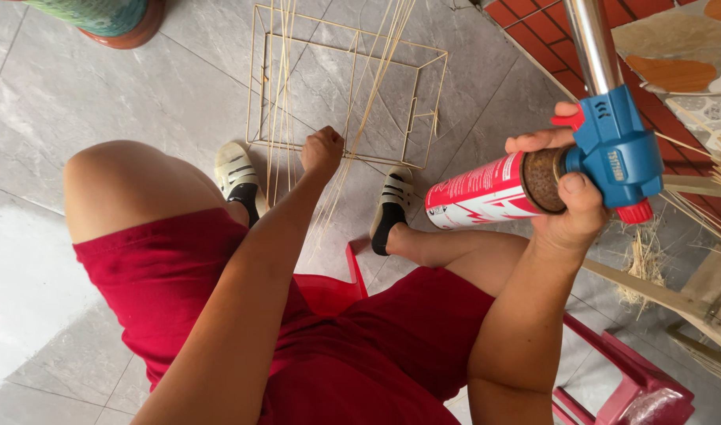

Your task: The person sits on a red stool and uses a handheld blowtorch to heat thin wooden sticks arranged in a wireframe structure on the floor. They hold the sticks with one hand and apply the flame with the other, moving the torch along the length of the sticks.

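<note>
One person is seated, seen from above, with two bare hands at work. The left hand (pixel 322 149) is closed in a fist around a bundle of thin bamboo strips (pixel 280 86), which rise from the grip and fan out beyond it; their exact number cannot be counted. Just past this hand stands one box-shaped frame (pixel 423 90) of thin sticks, resting on the grey tiled floor (pixel 77 86); the strips cross in front of it. The right hand (pixel 569 201) is clamped on one gas torch (pixel 612 142): fingers wrap over the top and the thumb presses the near side, at the junction of the blue plastic head and one red and white canister (pixel 478 193). The canister points back from the hand toward the person's knee, and one silver metal nozzle (pixel 593 39) runs away from the hand, out of the top of the view. The two hands are well apart. Below the left hand, two feet in two striped sandals (pixel 236 173) rest on the floor, one on each side of the strips. One red plastic stool (pixel 333 291) is under the person, and a second red stool (pixel 628 386) sits below the right forearm. Loose straw (pixel 644 264) and more strips lie to the right of the right hand.
</note>
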